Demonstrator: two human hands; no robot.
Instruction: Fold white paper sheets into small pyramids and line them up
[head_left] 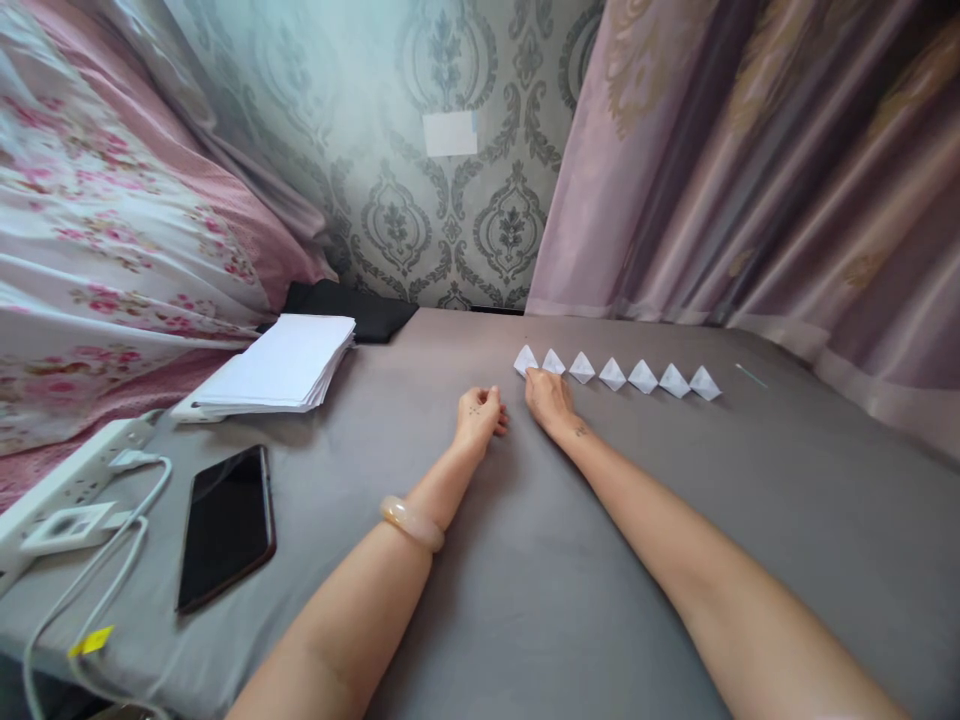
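Several small white folded paper pieces (643, 377), diamond-like in outline, stand in a row on the grey cloth. My right hand (550, 402) is at the row's left end, its fingertips closed at the lower edge of the leftmost folded paper piece (524, 358). Part of that piece and of its neighbour (553, 360) is hidden behind the fingers. Just left of it, my left hand (478, 418) hovers low or rests over the cloth, fingers curled in and thumb against them. Nothing shows in it. A pale bangle (412, 523) circles the left forearm.
At the left are a stack of white paper (281, 365), a black phone (227, 530) and a power strip (82, 470) with white cables (139, 540). A dark folded item (367, 312) lies behind the stack. Curtains (720, 170) border the table; a thin pale strip (751, 375) lies right.
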